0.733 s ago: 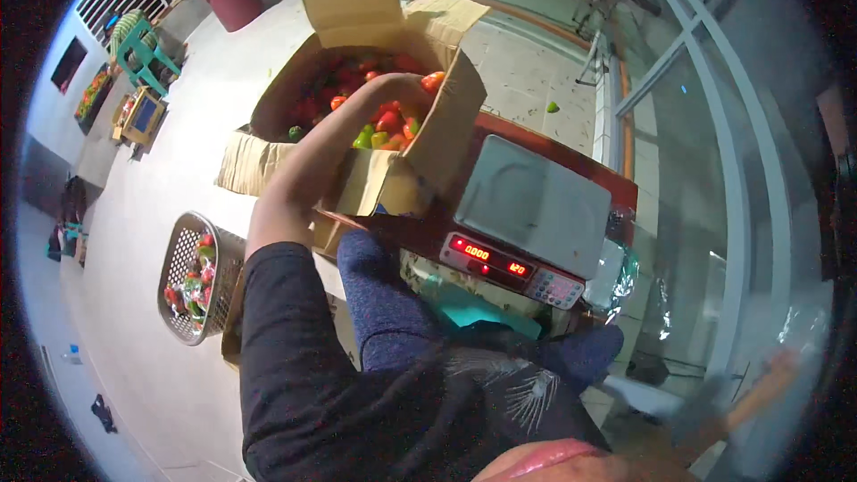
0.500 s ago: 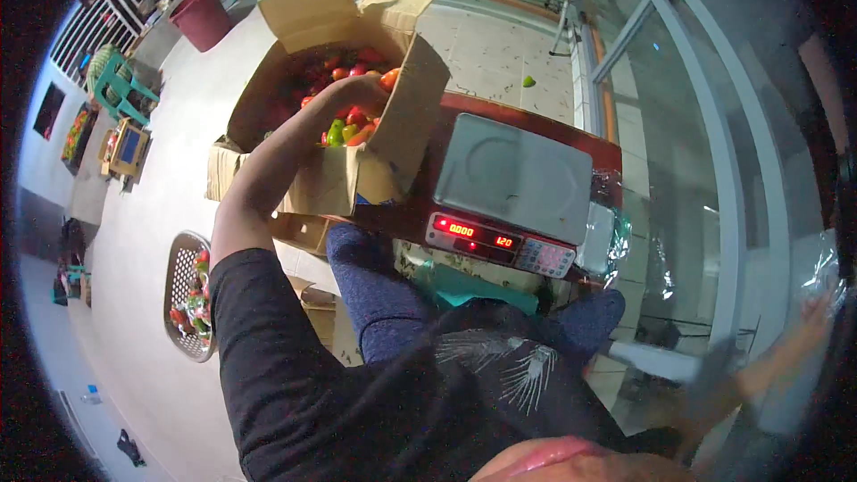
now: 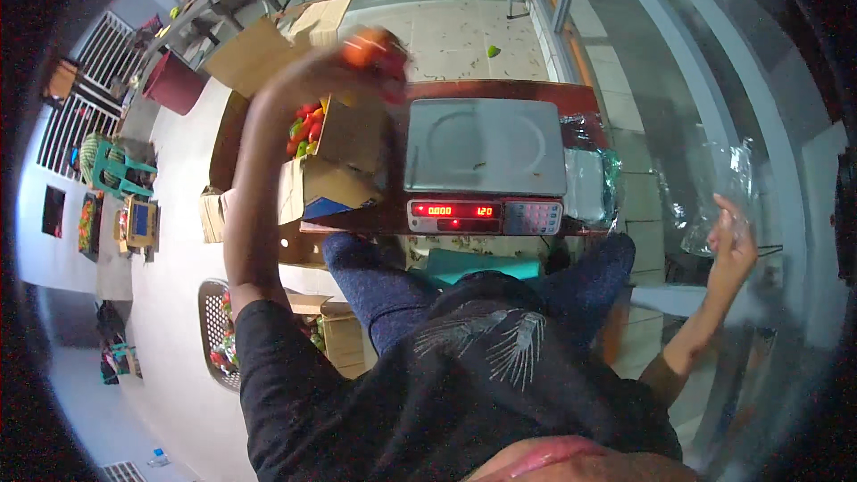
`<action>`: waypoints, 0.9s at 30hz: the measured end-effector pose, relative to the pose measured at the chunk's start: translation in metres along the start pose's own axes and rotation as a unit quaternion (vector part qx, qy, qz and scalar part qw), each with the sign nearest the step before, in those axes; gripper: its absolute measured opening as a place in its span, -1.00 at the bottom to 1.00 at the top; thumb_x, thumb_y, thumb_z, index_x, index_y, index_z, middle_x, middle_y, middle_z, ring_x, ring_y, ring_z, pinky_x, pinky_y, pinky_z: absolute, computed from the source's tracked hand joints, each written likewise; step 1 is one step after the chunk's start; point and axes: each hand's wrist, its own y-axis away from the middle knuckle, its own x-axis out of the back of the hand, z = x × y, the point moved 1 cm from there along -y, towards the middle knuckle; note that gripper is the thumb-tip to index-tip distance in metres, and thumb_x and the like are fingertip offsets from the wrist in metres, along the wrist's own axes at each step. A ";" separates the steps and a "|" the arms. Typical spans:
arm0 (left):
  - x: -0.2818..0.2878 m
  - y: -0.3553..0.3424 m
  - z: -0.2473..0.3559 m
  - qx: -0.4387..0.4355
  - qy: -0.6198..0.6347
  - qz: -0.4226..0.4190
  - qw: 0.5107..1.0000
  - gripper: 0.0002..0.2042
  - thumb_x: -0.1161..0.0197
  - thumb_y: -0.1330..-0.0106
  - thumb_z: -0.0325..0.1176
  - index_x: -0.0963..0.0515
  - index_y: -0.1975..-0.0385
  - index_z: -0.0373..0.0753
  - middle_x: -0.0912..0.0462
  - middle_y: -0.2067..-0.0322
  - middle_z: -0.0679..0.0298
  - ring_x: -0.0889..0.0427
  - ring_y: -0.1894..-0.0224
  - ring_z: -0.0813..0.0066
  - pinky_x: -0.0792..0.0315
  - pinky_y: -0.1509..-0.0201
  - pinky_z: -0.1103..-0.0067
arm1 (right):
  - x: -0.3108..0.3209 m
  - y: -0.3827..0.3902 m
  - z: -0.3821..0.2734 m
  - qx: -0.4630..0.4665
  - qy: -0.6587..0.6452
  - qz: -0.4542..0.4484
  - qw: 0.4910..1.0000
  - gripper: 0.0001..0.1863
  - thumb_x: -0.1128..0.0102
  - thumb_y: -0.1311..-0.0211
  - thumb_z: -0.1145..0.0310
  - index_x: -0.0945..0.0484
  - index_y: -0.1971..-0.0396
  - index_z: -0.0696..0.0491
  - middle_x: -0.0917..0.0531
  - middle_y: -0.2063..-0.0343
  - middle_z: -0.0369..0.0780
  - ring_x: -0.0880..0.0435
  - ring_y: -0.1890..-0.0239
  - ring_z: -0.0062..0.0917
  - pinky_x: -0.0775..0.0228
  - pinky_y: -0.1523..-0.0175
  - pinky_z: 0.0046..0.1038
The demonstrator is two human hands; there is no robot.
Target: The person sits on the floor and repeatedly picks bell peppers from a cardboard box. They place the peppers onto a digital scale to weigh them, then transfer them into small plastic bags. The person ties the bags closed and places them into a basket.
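Red tabletop (image 3: 482, 89) nearby, blurred peppers (image 3: 370, 47) have indistinct long axes.

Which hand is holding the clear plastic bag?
The right hand, to the right of the scale, holds the clear plastic bag; the left hand, blurred, has orange-red peppers instead.

The blurred peppers (image 3: 386, 55) in the left hand (image 3: 326, 80) are showing orange and dark red, while the pepper pile (image 3: 310, 127) in the brown cardboard box (image 3: 353, 138) is mixing red, orange and green. The scale (image 3: 482, 143) is presenting a pale grey plate and glowing red digits on a reddish-brown table (image 3: 577, 100). The black shirt (image 3: 357, 419) is bearing a white feather-like print, the trousers (image 3: 384, 293) are showing speckled dark blue, and a maroon bucket (image 3: 174, 85) and green chair (image 3: 116, 171) are colouring the background.
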 end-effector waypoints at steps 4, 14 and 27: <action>-0.108 -0.086 -0.085 0.118 -0.081 -0.222 0.964 -0.75 -0.42 0.11 -0.31 -0.59 0.39 -0.17 -0.64 0.52 0.35 -0.56 0.48 0.53 -0.45 0.44 0.51 | -0.012 0.011 0.004 0.036 0.007 -0.018 0.999 -0.78 -0.05 -0.30 0.37 -0.63 0.16 0.06 -0.43 0.61 -0.42 -0.27 0.59 -0.80 -0.06 0.52 -0.70; -0.243 -0.145 -0.170 0.186 -0.417 0.014 0.889 -0.47 -0.34 0.02 -0.08 -0.47 -0.01 -0.07 -0.24 -0.21 0.11 -0.44 -0.07 0.14 -0.35 0.00 0.17 | -0.020 0.048 0.032 -0.054 -0.165 -0.025 0.985 -0.78 -0.09 -0.28 0.37 -0.62 0.16 0.09 -0.42 0.62 -0.45 -0.27 0.61 -0.85 -0.03 0.54 -0.72; -0.225 -0.144 -0.215 0.034 -0.232 0.132 0.963 -0.53 -0.34 0.06 -0.08 -0.56 0.07 0.00 -0.49 -0.02 0.12 -0.47 -0.07 0.19 -0.33 -0.09 0.23 | -0.040 0.050 0.019 -0.066 -0.134 -0.043 0.988 -0.77 -0.06 -0.31 0.36 -0.62 0.15 0.09 -0.35 0.67 -0.46 -0.24 0.61 -0.84 -0.06 0.52 -0.73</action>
